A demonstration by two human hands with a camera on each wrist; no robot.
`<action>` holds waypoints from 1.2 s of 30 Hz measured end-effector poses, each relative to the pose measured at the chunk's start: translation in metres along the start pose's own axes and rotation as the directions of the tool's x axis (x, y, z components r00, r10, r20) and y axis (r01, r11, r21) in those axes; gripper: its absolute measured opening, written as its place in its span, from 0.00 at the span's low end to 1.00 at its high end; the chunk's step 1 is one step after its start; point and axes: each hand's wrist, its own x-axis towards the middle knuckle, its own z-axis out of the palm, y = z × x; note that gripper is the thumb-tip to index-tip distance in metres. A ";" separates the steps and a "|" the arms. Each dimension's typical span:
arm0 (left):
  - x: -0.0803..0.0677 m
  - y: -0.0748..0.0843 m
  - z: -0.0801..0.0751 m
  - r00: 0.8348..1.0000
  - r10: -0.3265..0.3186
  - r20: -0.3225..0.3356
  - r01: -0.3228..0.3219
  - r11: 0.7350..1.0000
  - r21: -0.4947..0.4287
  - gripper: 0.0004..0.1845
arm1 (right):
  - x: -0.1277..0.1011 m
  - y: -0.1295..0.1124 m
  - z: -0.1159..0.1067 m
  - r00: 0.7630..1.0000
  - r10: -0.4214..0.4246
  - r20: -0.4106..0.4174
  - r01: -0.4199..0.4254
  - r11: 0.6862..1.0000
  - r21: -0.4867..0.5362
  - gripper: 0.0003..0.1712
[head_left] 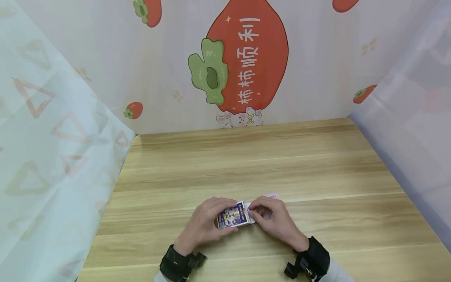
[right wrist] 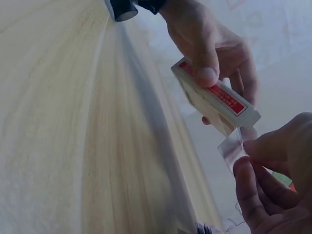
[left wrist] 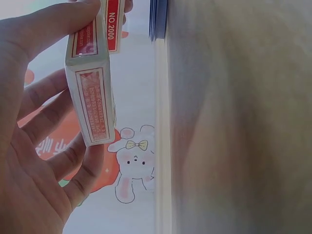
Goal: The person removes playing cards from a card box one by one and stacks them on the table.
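Note:
A small playing-card box [head_left: 232, 216], with a purple picture on its upper face and red-and-white printed edges, is held above the table. My left hand [head_left: 208, 219] grips it, thumb along one narrow edge and fingers on the opposite one. At the box's right end, my right hand [head_left: 275, 217] pinches a pale flap [right wrist: 233, 148] between thumb and fingertips. The flap stands out from the box end. Whether anything is inside the box cannot be seen.
Behind the right hand lies a pink card-like piece [head_left: 272, 196], mostly hidden. The left wrist view shows a dark blue stack of thin edges [left wrist: 158, 19] on the wooden table [head_left: 246, 164]. Printed cloth walls [head_left: 169, 78] border the table at the back and both sides.

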 end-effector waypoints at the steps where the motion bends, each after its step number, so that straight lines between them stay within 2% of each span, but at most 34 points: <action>1: 0.000 0.000 0.000 1.000 0.002 0.000 -0.002 1.000 0.000 0.36 | 0.000 0.000 0.001 1.000 0.006 0.011 -0.006 1.000 0.018 0.10; 6: 0.000 0.001 0.001 1.000 0.015 0.006 -0.015 1.000 -0.004 0.37 | -0.002 -0.001 0.003 0.997 0.062 0.052 -0.065 0.996 0.059 0.10; 12: -0.001 0.001 0.002 1.000 0.017 0.014 -0.017 1.000 -0.009 0.36 | -0.004 -0.002 0.004 0.979 0.181 0.093 -0.189 0.979 0.078 0.14; 18: 0.000 0.001 0.001 1.000 0.017 0.011 -0.017 1.000 0.006 0.37 | -0.002 -0.003 0.001 0.938 0.321 0.127 -0.337 0.933 0.125 0.15; 26: -0.001 0.000 -0.001 1.000 0.005 0.006 -0.006 0.999 0.032 0.37 | 0.001 -0.005 -0.006 0.876 0.440 0.200 -0.476 0.854 0.210 0.18; 30: -0.002 0.000 -0.002 1.000 -0.009 0.001 0.009 0.999 0.037 0.37 | 0.002 -0.006 -0.012 0.860 0.465 0.211 -0.507 0.828 0.239 0.19; 36: -0.002 0.000 -0.004 0.999 -0.036 -0.003 0.036 0.998 0.045 0.37 | 0.004 -0.004 -0.024 0.844 0.493 0.212 -0.534 0.811 0.239 0.20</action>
